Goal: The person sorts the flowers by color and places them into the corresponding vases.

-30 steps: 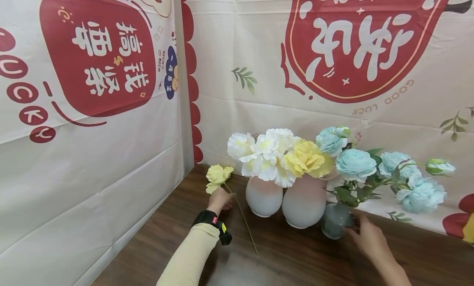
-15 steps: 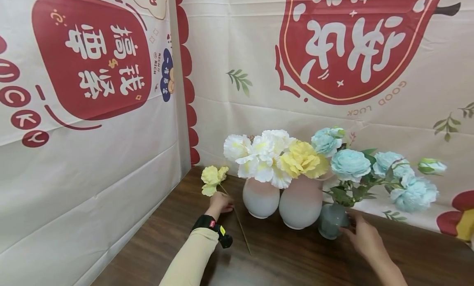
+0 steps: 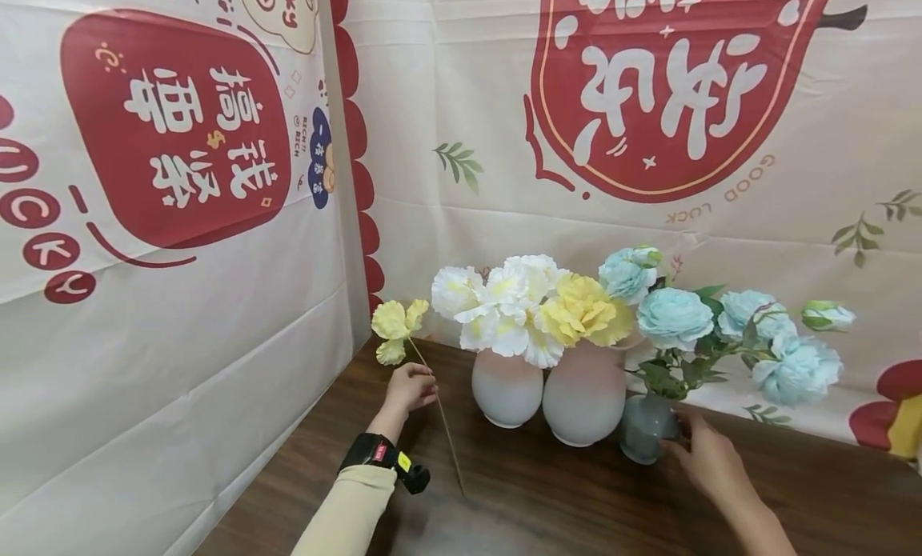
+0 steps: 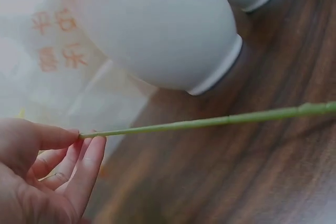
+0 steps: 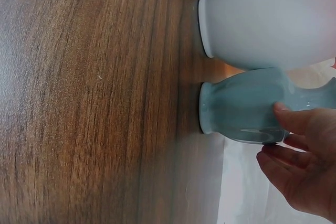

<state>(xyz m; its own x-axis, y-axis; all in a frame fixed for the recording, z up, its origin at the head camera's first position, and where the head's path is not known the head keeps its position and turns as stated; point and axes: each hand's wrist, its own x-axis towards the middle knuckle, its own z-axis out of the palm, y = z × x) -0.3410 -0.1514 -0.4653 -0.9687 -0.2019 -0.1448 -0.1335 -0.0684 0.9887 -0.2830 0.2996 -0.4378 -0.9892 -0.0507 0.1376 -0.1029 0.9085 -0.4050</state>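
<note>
At the left of the head view a pale yellow artificial flower stands at a slant on a long thin stem. My left hand pinches that stem between thumb and fingertips just below the bloom, as the left wrist view shows. On the right, my right hand holds the side of a small grey-green vase, its thumb on one face and its fingers on another. Light blue flowers with leaves stand in this vase, which is upright on the table.
Two larger rounded vases, the left white-pink vase and the right white-pink vase, stand beside the small one. White flowers and a fuller yellow flower rise above them. Printed cloth hangs behind the wooden table.
My left hand has raised the yellow flower from the table and shifted slightly left. My right hand stays on the small vase. The head view has turned a little.
</note>
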